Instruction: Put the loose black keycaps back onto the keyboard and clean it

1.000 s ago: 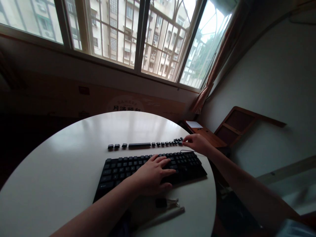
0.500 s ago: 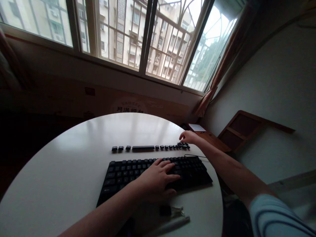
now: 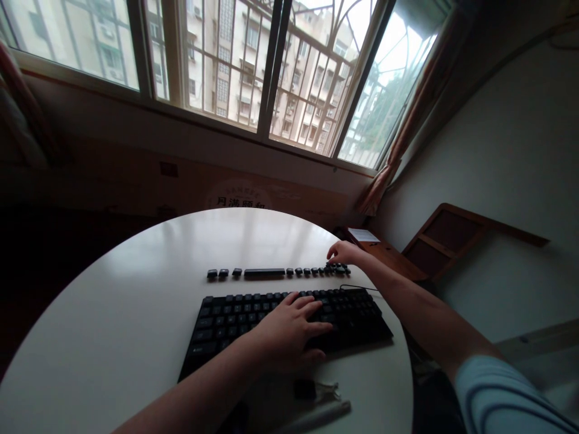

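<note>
One keyboard [image 3: 355,319] lies on one surface [image 3: 113,313], directly beneath the left hand [image 3: 294,330], fingers spread. Beyond it: one long keycap [image 3: 265,273], three short keycaps [image 3: 223,273] leftward. Right hand [image 3: 346,252]: at smaller keycaps [image 3: 307,272]; grip indeterminable.

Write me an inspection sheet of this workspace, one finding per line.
Surface: glossy white table, curved edge.
Work items: black keyboard; loose keycaps lined up beyond it.
Clutter: dark-handled wire tool and pale rod, nearer than the keyboard.
Hands: left hand spread on the keyboard; right hand at the row's right end, grip unclear.
Cables: thin dark cable behind the keyboard's right part.
Surroundings: barred window, curtain, wooden furniture bearing paper.
</note>
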### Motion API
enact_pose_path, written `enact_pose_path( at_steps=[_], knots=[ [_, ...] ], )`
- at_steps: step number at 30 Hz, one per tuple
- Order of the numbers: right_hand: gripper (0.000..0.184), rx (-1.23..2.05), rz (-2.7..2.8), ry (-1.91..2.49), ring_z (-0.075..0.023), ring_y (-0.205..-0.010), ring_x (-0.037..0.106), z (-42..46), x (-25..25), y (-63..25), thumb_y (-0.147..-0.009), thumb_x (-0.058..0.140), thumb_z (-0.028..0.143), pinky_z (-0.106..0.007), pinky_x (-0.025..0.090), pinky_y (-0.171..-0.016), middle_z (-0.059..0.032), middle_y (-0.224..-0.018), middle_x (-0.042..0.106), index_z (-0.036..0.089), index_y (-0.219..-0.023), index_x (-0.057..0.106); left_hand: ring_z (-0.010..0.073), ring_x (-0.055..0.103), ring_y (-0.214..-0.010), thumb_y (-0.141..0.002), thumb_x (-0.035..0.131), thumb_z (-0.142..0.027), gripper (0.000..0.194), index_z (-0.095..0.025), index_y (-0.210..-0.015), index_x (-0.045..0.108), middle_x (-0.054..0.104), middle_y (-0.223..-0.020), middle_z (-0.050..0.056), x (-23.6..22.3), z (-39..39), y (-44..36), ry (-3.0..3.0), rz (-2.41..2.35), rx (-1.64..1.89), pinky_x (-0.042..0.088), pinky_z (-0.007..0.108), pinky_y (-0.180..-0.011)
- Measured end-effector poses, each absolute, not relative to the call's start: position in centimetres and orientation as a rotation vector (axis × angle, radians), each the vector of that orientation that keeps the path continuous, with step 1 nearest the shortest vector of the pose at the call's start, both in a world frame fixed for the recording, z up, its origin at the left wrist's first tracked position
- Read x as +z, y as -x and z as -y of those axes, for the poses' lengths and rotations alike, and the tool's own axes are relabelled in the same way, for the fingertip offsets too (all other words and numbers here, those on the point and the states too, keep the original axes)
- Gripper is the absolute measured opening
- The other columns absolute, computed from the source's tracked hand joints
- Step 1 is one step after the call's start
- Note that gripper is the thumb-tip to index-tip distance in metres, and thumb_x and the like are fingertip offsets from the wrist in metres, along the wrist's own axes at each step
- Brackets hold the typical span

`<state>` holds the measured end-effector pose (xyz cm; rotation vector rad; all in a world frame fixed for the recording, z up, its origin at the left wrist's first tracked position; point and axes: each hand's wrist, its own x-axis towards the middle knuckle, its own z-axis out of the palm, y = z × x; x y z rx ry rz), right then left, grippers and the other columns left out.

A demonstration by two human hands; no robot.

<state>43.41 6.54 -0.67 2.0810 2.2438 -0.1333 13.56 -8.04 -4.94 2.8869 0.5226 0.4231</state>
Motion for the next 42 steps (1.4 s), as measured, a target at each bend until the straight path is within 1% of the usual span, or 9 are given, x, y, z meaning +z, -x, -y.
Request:
enact_pose_path(
  at_steps=[8, 13, 20, 25, 29, 33, 37, 39, 42],
  knots=[
    [0.027, -0.059, -2.331, -2.091, -0.0156, -0.081, 0.064, -7.8, -1.4, -42.8, -0.082, 0.070, 0.042, -0.021, 0.043, -0.067, -0.0042, -0.095, 0.074, 0.022, -0.097, 0.079, 0.0366, 0.038, -0.141, -0.090, 0.059, -0.055, 0.052, -0.036, -0.138, 0.056, 0.043, -0.153, 0.012, -4.9, 8.0, -13.5, -2.901, -0.513, 0.410, 0.025, 0.061, -0.114],
    [0.030, -0.184, -2.438, -1.964, -0.0125, -0.080, 0.065, -8.5, -1.3, -42.9, -0.081, 0.071, 0.036, -0.019, 0.045, -0.071, -0.0028, -0.097, 0.074, 0.022, -0.107, 0.077, 0.0374, 0.038, -0.141, -0.091, 0.058, -0.055, 0.051, -0.035, -0.138, 0.056, 0.043, -0.153, 0.013, -5.1, 8.0, -13.5, -2.896, -0.496, 0.436, 0.024, 0.062, -0.114],
    [0.024, -0.277, -2.466, -1.895, -0.0152, -0.076, 0.066, -9.0, -2.0, -42.6, -0.074, 0.075, 0.027, -0.021, 0.045, -0.068, -0.0048, -0.090, 0.075, 0.018, -0.096, 0.080, 0.0365, 0.038, -0.141, -0.091, 0.058, -0.055, 0.052, -0.035, -0.139, 0.055, 0.043, -0.153, 0.012, -5.0, 8.1, -13.5, -2.905, -0.506, 0.412, 0.025, 0.061, -0.115],
    [0.020, -0.281, -2.562, -1.963, -0.0157, -0.075, 0.067, -7.9, -1.4, -41.8, -0.078, 0.071, 0.026, -0.022, 0.046, -0.068, -0.0064, -0.086, 0.075, 0.014, -0.093, 0.078, 0.0367, 0.038, -0.141, -0.091, 0.058, -0.056, 0.052, -0.036, -0.138, 0.055, 0.043, -0.153, 0.011, -5.4, 7.9, -13.6, -2.913, -0.505, 0.436, 0.025, 0.060, -0.114],
    [0.026, -0.319, -2.680, -2.026, -0.0139, -0.078, 0.067, -3.8, 0.3, -42.2, -0.085, 0.064, 0.031, -0.020, 0.049, -0.070, -0.0067, -0.092, 0.074, 0.013, -0.101, 0.074, 0.0360, 0.037, -0.141, -0.092, 0.056, -0.057, 0.051, -0.036, -0.139, 0.055, 0.042, -0.154, 0.010, -5.8, 7.6, -13.7, -2.921, -0.495, 0.456, 0.024, 0.058, -0.115],
    [0.030, -0.378, -2.830, -2.078, -0.0116, -0.069, 0.065, 3.6, 1.1, -42.9, -0.087, 0.062, 0.033, -0.020, 0.050, -0.066, -0.0056, -0.089, 0.073, 0.014, -0.108, 0.072, 0.0347, 0.038, -0.141, -0.092, 0.055, -0.057, 0.051, -0.038, -0.139, 0.054, 0.042, -0.154, 0.008, -5.9, 7.4, -13.7, -2.938, -0.486, 0.461, 0.023, 0.057, -0.116],
    [0.026, -0.325, -3.120, -2.000, -0.0112, -0.071, 0.063, 11.3, 0.0, -42.9, -0.090, 0.061, 0.032, -0.023, 0.053, -0.067, -0.0081, -0.099, 0.069, 0.017, -0.108, 0.073, 0.0353, 0.039, -0.140, -0.091, 0.058, -0.056, 0.051, -0.040, -0.139, 0.053, 0.044, -0.153, 0.008, -5.5, 7.6, -13.8, -2.945, -0.519, 0.429, 0.025, 0.056, -0.114],
    [0.025, -0.268, -3.171, -2.035, -0.0116, -0.072, 0.063, 14.3, -0.9, -42.6, -0.090, 0.063, 0.030, -0.024, 0.054, -0.068, -0.0074, -0.098, 0.068, 0.019, -0.111, 0.072, 0.0357, 0.040, -0.139, -0.090, 0.061, -0.054, 0.051, -0.041, -0.139, 0.054, 0.044, -0.153, 0.007, -5.2, 7.6, -13.9, -2.945, -0.533, 0.416, 0.026, 0.056, -0.114],
    [0.034, -0.258, -3.165, -2.204, -0.0115, -0.068, 0.063, 17.3, -2.1, -42.2, -0.086, 0.068, 0.029, -0.024, 0.055, -0.065, -0.0051, -0.092, 0.068, 0.022, -0.119, 0.067, 0.0359, 0.041, -0.138, -0.088, 0.063, -0.052, 0.053, -0.040, -0.139, 0.054, 0.044, -0.153, 0.006, -5.1, 7.5, -13.9, -2.950, -0.529, 0.421, 0.026, 0.056, -0.115]
  ],
)
